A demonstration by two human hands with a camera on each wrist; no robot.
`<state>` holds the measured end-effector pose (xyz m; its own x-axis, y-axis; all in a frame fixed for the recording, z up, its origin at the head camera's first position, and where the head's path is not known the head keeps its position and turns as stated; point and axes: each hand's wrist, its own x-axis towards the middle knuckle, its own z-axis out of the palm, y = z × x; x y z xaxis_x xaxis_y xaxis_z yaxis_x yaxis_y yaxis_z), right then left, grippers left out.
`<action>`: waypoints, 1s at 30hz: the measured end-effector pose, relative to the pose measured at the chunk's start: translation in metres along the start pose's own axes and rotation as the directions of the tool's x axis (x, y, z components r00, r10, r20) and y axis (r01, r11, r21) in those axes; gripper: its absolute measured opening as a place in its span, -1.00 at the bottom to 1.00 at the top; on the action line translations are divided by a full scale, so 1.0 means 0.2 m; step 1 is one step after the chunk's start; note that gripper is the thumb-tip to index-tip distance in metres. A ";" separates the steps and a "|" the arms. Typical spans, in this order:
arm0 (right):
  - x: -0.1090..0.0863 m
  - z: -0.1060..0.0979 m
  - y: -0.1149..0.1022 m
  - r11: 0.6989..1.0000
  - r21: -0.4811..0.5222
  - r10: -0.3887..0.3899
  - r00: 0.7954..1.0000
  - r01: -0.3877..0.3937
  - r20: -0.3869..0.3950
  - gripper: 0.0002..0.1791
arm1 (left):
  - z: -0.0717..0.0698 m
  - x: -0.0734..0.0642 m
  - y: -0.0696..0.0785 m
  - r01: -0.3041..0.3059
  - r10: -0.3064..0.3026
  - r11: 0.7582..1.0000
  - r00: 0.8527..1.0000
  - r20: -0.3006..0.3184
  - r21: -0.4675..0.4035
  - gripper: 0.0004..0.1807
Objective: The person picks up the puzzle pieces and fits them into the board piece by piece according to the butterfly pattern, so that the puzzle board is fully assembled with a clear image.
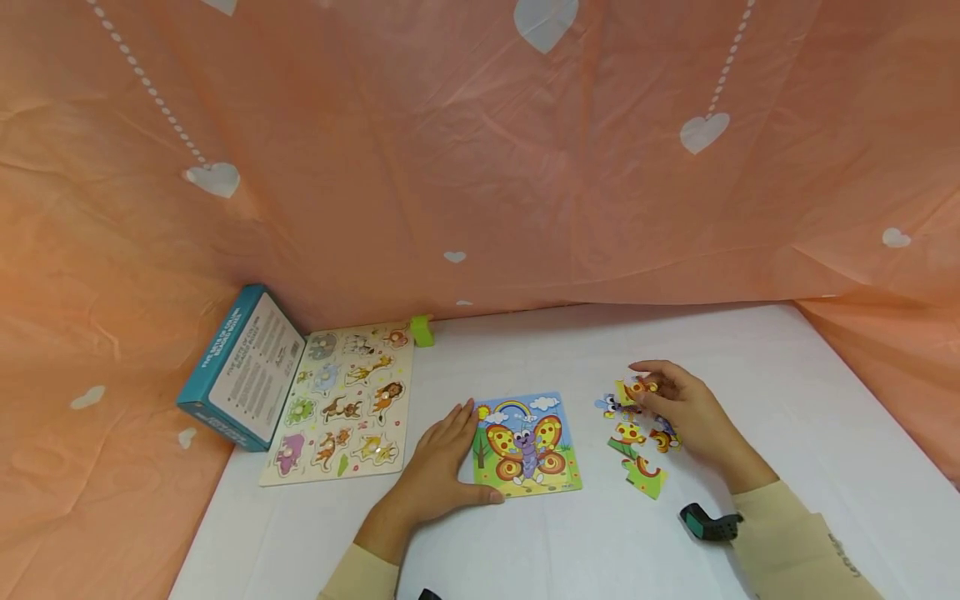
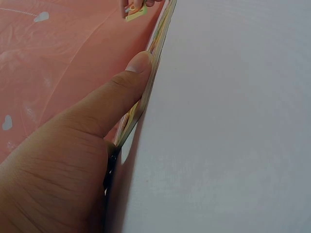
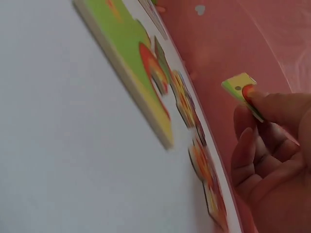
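A square butterfly puzzle board lies flat on the table. My left hand rests along its left side, fingers straight at the upper left edge and thumb at the lower edge. In the left wrist view the thumb presses against the board's side. My right hand pinches a small yellow and orange puzzle piece between thumb and fingers, raised above the table. Beneath and beside that hand lie several loose puzzle pieces, one green with a red-orange curve, others with butterfly parts; the hand partly covers some.
An animal peg puzzle board lies at the left, with a blue and white box standing against its far-left side. A small green block is at its upper right corner. An orange curtain hangs behind the white table.
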<state>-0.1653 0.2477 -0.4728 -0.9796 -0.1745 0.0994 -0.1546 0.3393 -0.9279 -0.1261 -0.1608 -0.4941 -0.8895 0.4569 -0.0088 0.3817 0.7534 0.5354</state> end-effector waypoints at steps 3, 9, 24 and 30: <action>0.00 0.04 -0.02 0.999 0.034 0.015 1.000 -0.016 0.026 -0.60 | 0.00 0.00 0.00 0.001 -0.001 1.000 1.000 -0.001 -0.002 0.44; -0.02 0.11 -0.06 0.997 0.066 0.024 0.994 -0.031 0.105 -0.68 | 0.00 0.00 0.00 0.004 -0.004 1.000 1.000 0.000 0.004 0.44; -0.05 0.30 -0.08 0.999 0.017 -0.052 0.978 0.050 0.201 -0.80 | 0.00 0.00 0.00 0.011 -0.011 1.000 1.000 0.005 0.005 0.44; -0.06 0.36 -0.10 0.998 0.050 -0.044 0.967 0.032 0.252 -0.83 | 0.00 0.00 0.00 0.008 -0.008 1.000 1.000 0.005 0.003 0.43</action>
<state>-0.1418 0.1762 -0.4814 -0.9080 -0.4164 0.0463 -0.1796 0.2869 -0.9410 -0.1266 -0.1602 -0.4940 -0.8914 0.4528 -0.0172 0.3752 0.7588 0.5325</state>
